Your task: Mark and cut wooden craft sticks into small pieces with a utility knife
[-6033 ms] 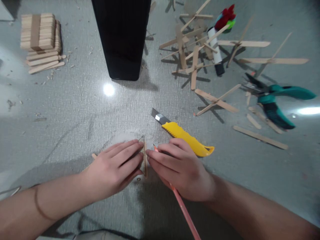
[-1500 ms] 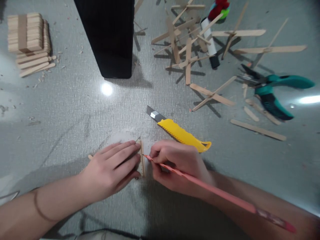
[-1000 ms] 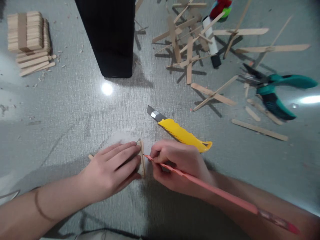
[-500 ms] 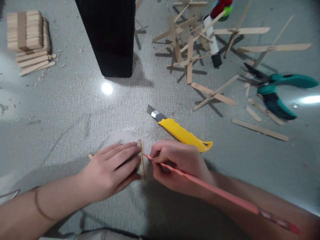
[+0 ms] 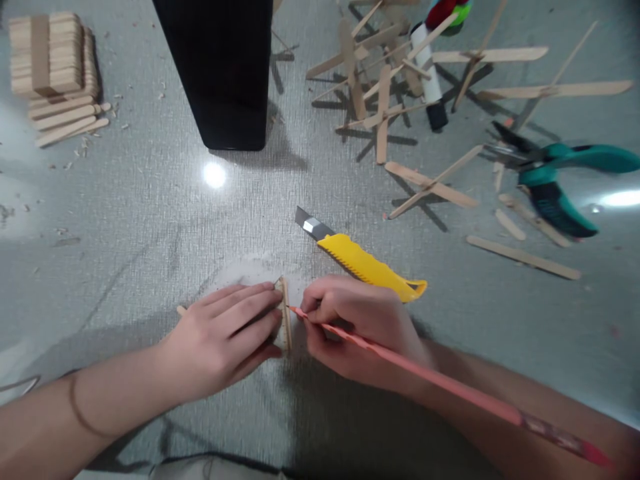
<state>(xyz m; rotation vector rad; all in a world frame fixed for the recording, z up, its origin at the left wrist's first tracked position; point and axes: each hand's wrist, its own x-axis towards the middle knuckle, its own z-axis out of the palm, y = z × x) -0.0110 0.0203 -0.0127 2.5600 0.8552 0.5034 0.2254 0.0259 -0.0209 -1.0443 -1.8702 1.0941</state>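
Note:
My right hand (image 5: 357, 330) grips a long pink pencil (image 5: 450, 383), its sharpened tip touching or very near a narrow wooden craft stick (image 5: 287, 327). My left hand (image 5: 225, 340) lies over a small ruler (image 5: 281, 320) with tick marks, its fingers and thumb holding it down against the stick. Most of the ruler is hidden under that hand. A rounded wooden stick end (image 5: 181, 311) peeks out behind the left knuckles. Just beyond my right hand rests a yellow utility knife (image 5: 367, 262) with its blade extended.
A black upright object (image 5: 220, 73) stands at the back. Banded craft sticks (image 5: 47, 53) lie far left. Crossed stick pieces (image 5: 383, 117), a white tube (image 5: 427, 70) with a black cap, and teal-handled pliers (image 5: 555, 173) occupy the right. A loose stick (image 5: 523, 257) lies below the pliers.
The view has shifted slightly, so the objects on the table sit a little higher. Both hands keep nearly the same pose, with the pencil tip still at the stick.

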